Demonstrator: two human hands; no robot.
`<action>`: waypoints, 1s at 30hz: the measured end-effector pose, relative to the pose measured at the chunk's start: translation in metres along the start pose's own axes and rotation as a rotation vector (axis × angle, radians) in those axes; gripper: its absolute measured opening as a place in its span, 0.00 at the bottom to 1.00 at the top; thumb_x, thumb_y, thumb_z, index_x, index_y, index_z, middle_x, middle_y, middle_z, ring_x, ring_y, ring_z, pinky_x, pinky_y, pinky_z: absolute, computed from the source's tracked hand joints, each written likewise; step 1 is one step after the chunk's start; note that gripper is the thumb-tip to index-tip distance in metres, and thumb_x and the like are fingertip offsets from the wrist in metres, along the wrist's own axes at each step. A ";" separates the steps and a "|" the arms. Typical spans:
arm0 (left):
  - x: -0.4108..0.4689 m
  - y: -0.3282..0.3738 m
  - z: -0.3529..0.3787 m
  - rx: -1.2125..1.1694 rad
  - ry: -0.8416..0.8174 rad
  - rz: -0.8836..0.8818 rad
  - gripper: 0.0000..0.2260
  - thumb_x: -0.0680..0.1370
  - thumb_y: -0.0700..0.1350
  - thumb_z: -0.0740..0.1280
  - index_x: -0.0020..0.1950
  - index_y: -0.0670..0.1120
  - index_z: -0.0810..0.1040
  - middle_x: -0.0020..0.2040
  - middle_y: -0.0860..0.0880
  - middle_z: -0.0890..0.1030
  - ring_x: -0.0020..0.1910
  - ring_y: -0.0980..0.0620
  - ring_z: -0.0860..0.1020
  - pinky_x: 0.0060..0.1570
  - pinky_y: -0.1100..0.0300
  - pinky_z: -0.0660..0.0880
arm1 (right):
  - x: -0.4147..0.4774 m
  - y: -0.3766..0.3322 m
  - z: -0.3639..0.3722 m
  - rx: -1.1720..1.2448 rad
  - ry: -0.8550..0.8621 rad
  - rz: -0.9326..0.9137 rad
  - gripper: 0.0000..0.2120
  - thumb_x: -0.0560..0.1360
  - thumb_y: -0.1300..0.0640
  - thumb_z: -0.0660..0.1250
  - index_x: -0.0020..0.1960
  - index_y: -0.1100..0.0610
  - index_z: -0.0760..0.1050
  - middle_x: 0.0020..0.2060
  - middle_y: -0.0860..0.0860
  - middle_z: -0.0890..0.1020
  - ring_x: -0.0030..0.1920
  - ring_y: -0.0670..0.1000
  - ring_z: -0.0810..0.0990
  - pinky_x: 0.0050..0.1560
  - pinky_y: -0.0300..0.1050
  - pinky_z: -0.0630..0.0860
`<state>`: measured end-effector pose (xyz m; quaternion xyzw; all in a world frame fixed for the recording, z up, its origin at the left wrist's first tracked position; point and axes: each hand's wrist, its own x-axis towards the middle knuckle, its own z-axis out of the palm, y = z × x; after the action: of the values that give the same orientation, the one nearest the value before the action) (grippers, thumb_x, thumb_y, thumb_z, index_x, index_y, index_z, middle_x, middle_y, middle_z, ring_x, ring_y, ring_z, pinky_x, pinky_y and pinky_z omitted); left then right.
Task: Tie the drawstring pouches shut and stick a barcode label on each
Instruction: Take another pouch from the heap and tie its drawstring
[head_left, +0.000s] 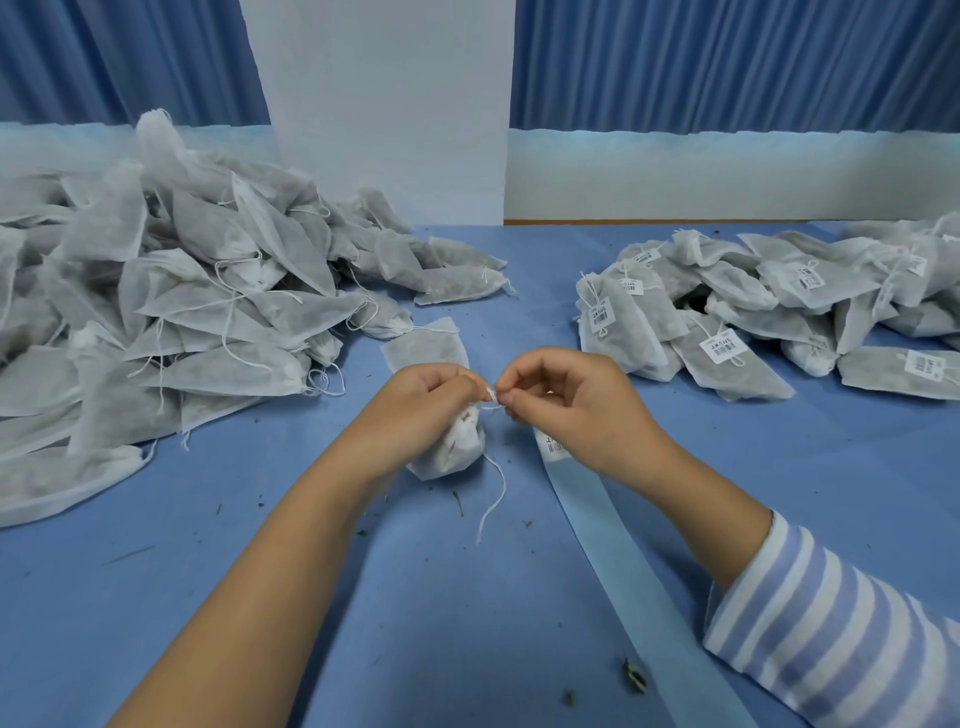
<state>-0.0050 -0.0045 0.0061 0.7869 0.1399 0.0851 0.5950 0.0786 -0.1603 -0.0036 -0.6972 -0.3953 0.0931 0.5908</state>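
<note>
On the blue cloth-covered desk (467, 597), we are gripping a small white mesh drawstring pouch (457, 447) in our left hand (426, 400). Our right hand (566, 400) is pinching its thin white string (500, 486).

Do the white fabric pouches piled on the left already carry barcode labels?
No, the left pile is bare; only the right pile bears barcode labels.
</note>
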 end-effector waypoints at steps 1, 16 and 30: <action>0.000 -0.001 0.000 0.007 -0.002 -0.006 0.10 0.77 0.46 0.67 0.37 0.54 0.84 0.37 0.49 0.75 0.39 0.53 0.71 0.39 0.59 0.65 | 0.000 0.001 0.000 -0.013 0.004 0.002 0.12 0.74 0.68 0.70 0.43 0.51 0.80 0.37 0.47 0.84 0.40 0.48 0.82 0.49 0.46 0.79; 0.004 -0.005 -0.002 -0.087 -0.025 -0.001 0.07 0.74 0.49 0.70 0.39 0.51 0.86 0.36 0.54 0.80 0.40 0.56 0.75 0.42 0.62 0.68 | -0.003 0.008 0.007 -0.174 0.163 -0.208 0.05 0.69 0.62 0.77 0.44 0.57 0.84 0.40 0.50 0.85 0.39 0.46 0.84 0.44 0.37 0.79; 0.006 -0.012 -0.003 -0.053 -0.287 0.030 0.13 0.72 0.49 0.63 0.51 0.52 0.84 0.51 0.50 0.86 0.55 0.58 0.81 0.58 0.57 0.70 | 0.001 0.008 0.007 0.002 0.084 -0.063 0.07 0.76 0.64 0.70 0.44 0.53 0.81 0.36 0.45 0.84 0.38 0.45 0.82 0.44 0.38 0.78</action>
<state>-0.0016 0.0028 -0.0048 0.7770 0.0391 -0.0156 0.6280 0.0787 -0.1542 -0.0125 -0.6872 -0.3918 0.0454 0.6101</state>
